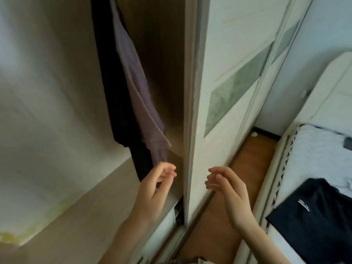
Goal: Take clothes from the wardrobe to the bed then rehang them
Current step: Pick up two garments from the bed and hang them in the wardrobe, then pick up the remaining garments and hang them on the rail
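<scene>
Left hand (pixel 154 191) and right hand (pixel 228 193), both bare, are raised side by side with fingers loosely curled and narrowly parted. Neither holds anything.

Pale cloth (pixel 47 111): broad, smooth and blurred, with a yellowish tinge at its lower edge. It fills the left side.

Wardrobe (pixel 162 54): open, with a brown wood-grain inner wall.

Door (pixel 219 73): a white sliding panel with slanted, frosted green insets (pixel 232 96), standing between the hands.

Bed (pixel 314 153): at right, with a light quilted cover, a patterned edge trim and a padded white headboard (pixel 333 88).

Black garment (pixel 110 82): hangs inside the wardrobe, long and matte, its lower end just beyond the left fingertips.

Mauve garment (pixel 137 88): hangs against the black one, thin and soft, falling in flat folds to a squared hem.

Navy garment (pixel 314 221): lies flat on the bed's near corner and bears a small white logo (pixel 303 205).

Floor (pixel 247 168): an orange-brown wood strip between door and bed.
</scene>
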A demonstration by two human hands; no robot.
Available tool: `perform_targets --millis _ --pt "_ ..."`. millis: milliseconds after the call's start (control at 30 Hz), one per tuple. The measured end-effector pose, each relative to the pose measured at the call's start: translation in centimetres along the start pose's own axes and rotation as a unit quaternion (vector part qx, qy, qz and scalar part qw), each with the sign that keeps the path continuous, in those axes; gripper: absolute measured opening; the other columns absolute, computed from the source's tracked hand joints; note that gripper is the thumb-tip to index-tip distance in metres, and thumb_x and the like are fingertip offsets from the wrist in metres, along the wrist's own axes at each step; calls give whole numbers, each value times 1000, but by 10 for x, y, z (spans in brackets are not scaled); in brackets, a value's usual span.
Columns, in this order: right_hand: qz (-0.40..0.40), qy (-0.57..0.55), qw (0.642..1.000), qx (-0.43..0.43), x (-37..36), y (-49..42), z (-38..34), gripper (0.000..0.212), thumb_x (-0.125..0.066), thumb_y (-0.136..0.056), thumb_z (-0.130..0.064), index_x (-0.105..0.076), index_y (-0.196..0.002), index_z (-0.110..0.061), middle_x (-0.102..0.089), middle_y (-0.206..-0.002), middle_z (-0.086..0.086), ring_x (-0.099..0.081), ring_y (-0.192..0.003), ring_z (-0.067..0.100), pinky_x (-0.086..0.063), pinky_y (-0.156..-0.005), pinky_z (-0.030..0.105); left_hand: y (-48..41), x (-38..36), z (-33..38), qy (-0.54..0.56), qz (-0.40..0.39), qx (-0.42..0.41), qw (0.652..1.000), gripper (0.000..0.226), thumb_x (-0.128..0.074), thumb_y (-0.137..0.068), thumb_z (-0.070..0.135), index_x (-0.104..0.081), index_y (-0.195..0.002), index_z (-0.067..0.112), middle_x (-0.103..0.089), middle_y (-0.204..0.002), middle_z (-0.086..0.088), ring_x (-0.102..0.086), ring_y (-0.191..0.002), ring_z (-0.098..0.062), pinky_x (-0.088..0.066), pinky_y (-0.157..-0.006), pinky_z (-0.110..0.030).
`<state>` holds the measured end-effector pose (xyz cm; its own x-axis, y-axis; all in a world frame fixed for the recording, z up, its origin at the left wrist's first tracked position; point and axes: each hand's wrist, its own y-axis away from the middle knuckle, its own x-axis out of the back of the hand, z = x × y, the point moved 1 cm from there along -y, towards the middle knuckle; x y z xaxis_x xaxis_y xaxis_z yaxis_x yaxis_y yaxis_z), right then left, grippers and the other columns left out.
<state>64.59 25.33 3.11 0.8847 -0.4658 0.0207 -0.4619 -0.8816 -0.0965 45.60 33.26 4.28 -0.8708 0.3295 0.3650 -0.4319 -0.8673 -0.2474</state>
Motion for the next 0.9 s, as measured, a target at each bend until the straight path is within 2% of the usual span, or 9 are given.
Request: perform_targets --millis 100,200,267,367,433,533,600,767,900 --pt "96 15 983 -159 54 62 78 23 -45 -97 -3 -67 -96 -7 -68 -83 15 -67 -81 27 -54 -74 38 44 -65 -62 -1 -137 134 981 13 -50 -95 28 -62 -99 27 -67 -95 14 -64 -94 -4 -47 -83 -24" --pt "208 -4 931 -299 102 127 137 23 -42 -99 -6 -65 -95 -3 -65 -83 21 -65 -77 34 -53 -69 35 78 -109 -115 -22 -239 243 940 17 -47 -89 38 -64 -88 35 -67 -87 17 -62 -84 -4 -46 -79 -26" --pt "274 -32 895 -351 131 164 162 23 -41 -99 -4 -62 -93 3 -62 -83 25 -61 -69 31 -50 -64 34 90 -132 -138 -40 -281 301 910 19 -47 -88 39 -65 -84 35 -67 -84 5 -61 -81 -17 -44 -74 -28" --pt "371 -61 846 -379 167 203 178 23 -42 -97 -3 -62 -93 6 -62 -79 24 -61 -70 34 -52 -69 40 89 -167 -145 -45 -283 345 894 21 -49 -99 18 -65 -85 18 -64 -81 -9 -58 -79 -25 -43 -69 -30" --pt "428 -72 820 -374 190 216 179 23 -42 -97 -2 -63 -92 4 -63 -78 22 -62 -71 35 -53 -74 45 78 -193 -141 -47 -290 344 892 19 -49 -100 13 -64 -89 11 -64 -82 -11 -58 -77 -24 -44 -67 -28" --pt "482 -88 797 -353 223 220 179 23 -41 -95 0 -63 -91 2 -63 -79 23 -62 -72 35 -53 -73 44 51 -239 -135 -40 -318 321 891 17 -48 -99 9 -64 -95 6 -65 -85 -14 -58 -78 -27 -46 -69 -31" --pt "503 -87 789 -341 246 215 182 23 -41 -95 0 -64 -93 2 -64 -82 24 -64 -74 35 -55 -71 42 32 -274 -131 -43 -352 292 888 19 -46 -99 7 -64 -91 9 -64 -85 -14 -59 -80 -28 -47 -72 -34" --pt "552 -70 770 -311 309 178 195 25 -40 -97 -4 -65 -96 -2 -67 -87 24 -67 -80 37 -59 -70 36 -29 -374 -108 -61 -441 219 868 21 -46 -99 10 -65 -92 13 -67 -89 -14 -63 -82 -25 -50 -75 -33" --pt "592 -53 742 -310 371 128 216 26 -40 -97 -6 -66 -95 -7 -68 -86 20 -68 -82 34 -59 -72 33 -91 -475 -96 -87 -509 173 839 21 -46 -98 11 -66 -92 14 -67 -88 -10 -64 -84 -24 -51 -76 -30"
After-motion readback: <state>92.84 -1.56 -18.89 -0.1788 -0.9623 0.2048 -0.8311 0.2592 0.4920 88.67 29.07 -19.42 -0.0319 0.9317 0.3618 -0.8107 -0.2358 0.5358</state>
